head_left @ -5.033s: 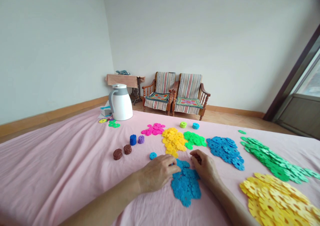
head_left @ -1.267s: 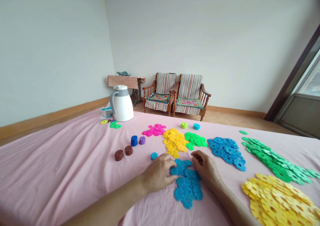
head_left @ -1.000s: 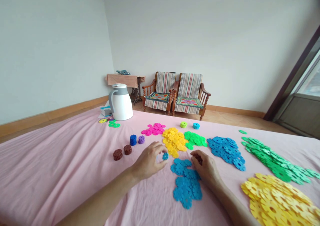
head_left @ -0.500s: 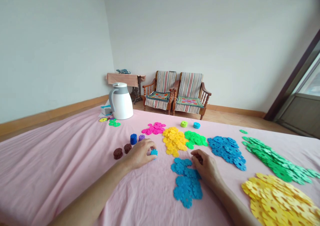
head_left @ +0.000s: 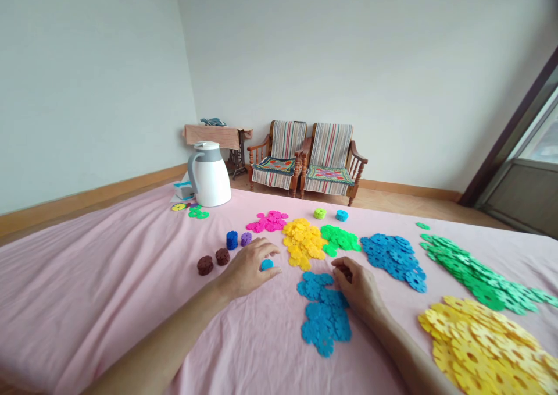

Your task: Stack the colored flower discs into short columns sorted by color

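Gaping, the left hand (head_left: 244,270) partly covers the blue disc (head_left: 267,264), lower centre. The right hand (head_left: 360,287) curls by the blue pile (head_left: 325,316); whether it grips anything, I cannot tell. Lower right, the yellow pile (head_left: 483,342) is cut off.

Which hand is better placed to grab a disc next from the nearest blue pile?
Probably the right hand: it is beside that blue pile. The left hand is farther off, open by a small blue disc.
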Demonstrator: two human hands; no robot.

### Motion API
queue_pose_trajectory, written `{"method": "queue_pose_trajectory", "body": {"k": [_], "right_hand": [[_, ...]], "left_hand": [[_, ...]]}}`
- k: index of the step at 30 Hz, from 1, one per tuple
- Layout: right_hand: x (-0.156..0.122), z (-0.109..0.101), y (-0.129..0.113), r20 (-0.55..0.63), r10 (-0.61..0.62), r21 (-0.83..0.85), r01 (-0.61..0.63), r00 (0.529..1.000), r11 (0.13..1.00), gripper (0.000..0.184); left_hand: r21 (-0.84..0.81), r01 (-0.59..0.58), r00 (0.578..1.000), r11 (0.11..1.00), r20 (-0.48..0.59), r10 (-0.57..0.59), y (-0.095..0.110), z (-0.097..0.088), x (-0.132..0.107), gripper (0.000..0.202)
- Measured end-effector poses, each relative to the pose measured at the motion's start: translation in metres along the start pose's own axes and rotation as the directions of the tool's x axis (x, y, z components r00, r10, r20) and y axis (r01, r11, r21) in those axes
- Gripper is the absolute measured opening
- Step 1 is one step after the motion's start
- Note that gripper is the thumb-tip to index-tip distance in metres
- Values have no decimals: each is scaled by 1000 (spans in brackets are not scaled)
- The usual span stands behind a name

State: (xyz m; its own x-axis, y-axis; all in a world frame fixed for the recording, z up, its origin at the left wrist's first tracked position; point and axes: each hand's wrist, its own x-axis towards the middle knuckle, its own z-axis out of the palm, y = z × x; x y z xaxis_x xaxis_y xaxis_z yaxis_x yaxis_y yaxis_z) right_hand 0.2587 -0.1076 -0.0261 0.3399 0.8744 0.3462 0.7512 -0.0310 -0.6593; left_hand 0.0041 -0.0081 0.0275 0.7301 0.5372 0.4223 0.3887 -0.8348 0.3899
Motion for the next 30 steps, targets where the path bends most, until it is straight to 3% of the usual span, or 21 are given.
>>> {"method": "queue_pose_trajectory", "body": {"k": [5,10,30], "right_hand": [[-1,-3,-3,7,3,-15,-3,1000,1000,25],[0,-3,-3,-15,-16,7,16,1000,1000,25],[-2,-3,-9,-44,-19,11,20,999,1000,24]], "left_hand": [[-149,-173,970,973,143,195,39,10,-6,19],[-225,-171,943,959,243,225,62,24,-11,39],[-286,-53,945,957,295,141,56,31,-3,24]]}}
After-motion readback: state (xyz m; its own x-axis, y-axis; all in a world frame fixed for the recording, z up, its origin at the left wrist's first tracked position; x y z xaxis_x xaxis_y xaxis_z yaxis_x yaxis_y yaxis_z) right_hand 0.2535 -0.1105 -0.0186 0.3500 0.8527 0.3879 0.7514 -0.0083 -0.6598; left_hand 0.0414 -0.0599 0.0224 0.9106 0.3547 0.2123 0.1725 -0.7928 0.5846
